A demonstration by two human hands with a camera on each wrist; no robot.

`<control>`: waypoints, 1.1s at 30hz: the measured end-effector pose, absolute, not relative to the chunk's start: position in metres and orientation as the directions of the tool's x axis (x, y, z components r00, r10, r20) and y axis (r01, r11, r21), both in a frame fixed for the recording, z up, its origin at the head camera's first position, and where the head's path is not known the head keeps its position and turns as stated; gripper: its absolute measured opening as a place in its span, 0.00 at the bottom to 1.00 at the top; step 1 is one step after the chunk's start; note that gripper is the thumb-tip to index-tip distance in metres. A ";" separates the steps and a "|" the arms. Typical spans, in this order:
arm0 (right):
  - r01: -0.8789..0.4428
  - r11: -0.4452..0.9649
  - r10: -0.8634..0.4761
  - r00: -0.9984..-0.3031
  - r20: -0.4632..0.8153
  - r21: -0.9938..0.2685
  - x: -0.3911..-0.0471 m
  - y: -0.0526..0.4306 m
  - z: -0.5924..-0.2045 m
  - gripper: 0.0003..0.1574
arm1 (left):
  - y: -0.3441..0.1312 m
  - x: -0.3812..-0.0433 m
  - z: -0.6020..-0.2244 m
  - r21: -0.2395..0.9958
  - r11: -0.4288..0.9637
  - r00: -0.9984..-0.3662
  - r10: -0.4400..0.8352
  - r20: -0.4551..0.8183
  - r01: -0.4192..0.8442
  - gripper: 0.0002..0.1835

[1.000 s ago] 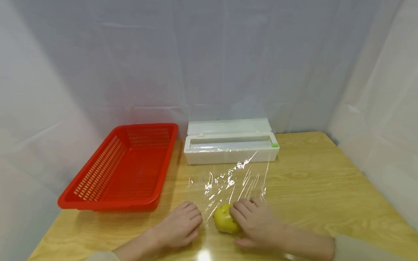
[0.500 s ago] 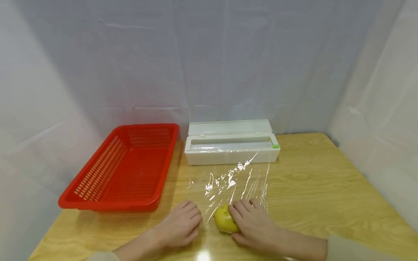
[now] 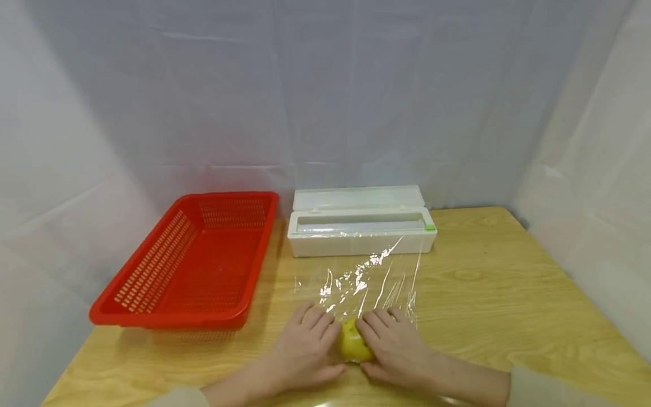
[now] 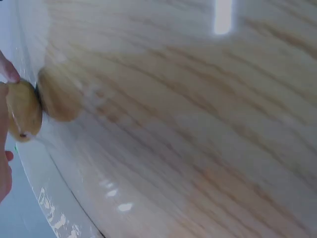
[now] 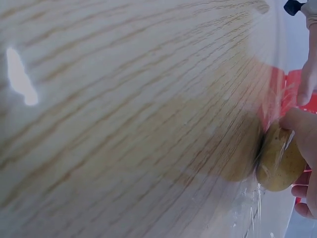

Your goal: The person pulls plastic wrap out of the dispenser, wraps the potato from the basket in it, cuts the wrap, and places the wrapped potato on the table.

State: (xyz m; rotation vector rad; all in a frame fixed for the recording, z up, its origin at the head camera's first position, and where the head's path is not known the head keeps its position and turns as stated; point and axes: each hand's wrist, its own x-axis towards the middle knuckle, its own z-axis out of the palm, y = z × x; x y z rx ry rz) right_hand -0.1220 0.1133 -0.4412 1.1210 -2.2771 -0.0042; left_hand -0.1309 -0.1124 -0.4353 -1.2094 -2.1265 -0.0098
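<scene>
1. From the head, we see the yellow fruit (image 3: 354, 343) on the near part of the tabletop (image 3: 488, 282), between both hands. The right hand (image 3: 399, 347) has a curled grip on its right side; the left hand (image 3: 305, 347) is loosely spread at its left (contact we cannot tell). Clear film (image 3: 351, 282) stretches from the fruit to a white box (image 3: 361, 245), its lid raised; a red basket (image 3: 188, 320) sits left.
2. From the left wrist, we find the fruit at the frame's edge, partly hidden by fingers.
3. From the right wrist, we see film gleaming across it.
</scene>
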 end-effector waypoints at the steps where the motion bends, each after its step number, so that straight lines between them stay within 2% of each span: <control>1: -0.721 0.645 -0.722 -0.467 0.510 0.253 -0.122 0.113 -0.442 0.40 | -0.110 -0.129 -0.436 -0.307 0.582 -0.358 0.754 0.551 0.753 0.33; 4: -0.721 0.646 -0.719 -0.468 0.513 0.248 -0.122 0.114 -0.442 0.40 | -0.103 -0.127 -0.438 -0.298 0.620 -0.407 0.737 0.540 0.726 0.37; 8: -0.722 0.650 -0.718 -0.482 0.503 0.237 -0.122 0.115 -0.442 0.40 | -0.096 -0.126 -0.439 -0.282 0.647 -0.442 0.719 0.536 0.709 0.35; 17: -0.742 0.643 -0.724 -0.506 0.468 0.192 -0.123 0.117 -0.438 0.40 | -0.091 -0.127 -0.442 -0.264 0.640 -0.472 0.734 0.489 0.722 0.33; 26: -0.778 0.616 -0.761 -0.548 0.347 0.120 -0.133 0.122 -0.428 0.40 | -0.093 -0.136 -0.438 -0.173 0.638 -0.510 0.725 0.462 0.750 0.33; 33: -0.791 0.595 -0.779 -0.524 0.344 0.143 -0.140 0.126 -0.427 0.42 | -0.094 -0.140 -0.431 -0.065 0.676 -0.612 0.700 0.368 0.734 0.31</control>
